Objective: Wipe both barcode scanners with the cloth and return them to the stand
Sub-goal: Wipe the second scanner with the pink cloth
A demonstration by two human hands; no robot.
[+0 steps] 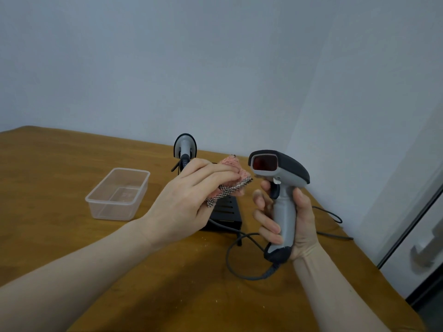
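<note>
Wooden worktop (60, 164), nearest edge out of frame. Right hand (285, 219) wrapped around grey handle of barcode scanner (280, 173), held upright above worktop, red window facing the camera, cable (230, 257) looping below. Left hand (189, 200) pinching pink checked cloth (230, 180), just beside scanner head, apart. Behind: black stand (226, 212) bearing second scanner (185, 147). Left: clear plastic container (117, 195).

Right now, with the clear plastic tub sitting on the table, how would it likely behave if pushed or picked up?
The clear tub looks thin-walled and holds nothing, so it is probably very light and would slide easily across the wooden table. Its low, wide, flat-bottomed shape suggests it would skid rather than tip. The thin walls may flex if squeezed.
</note>
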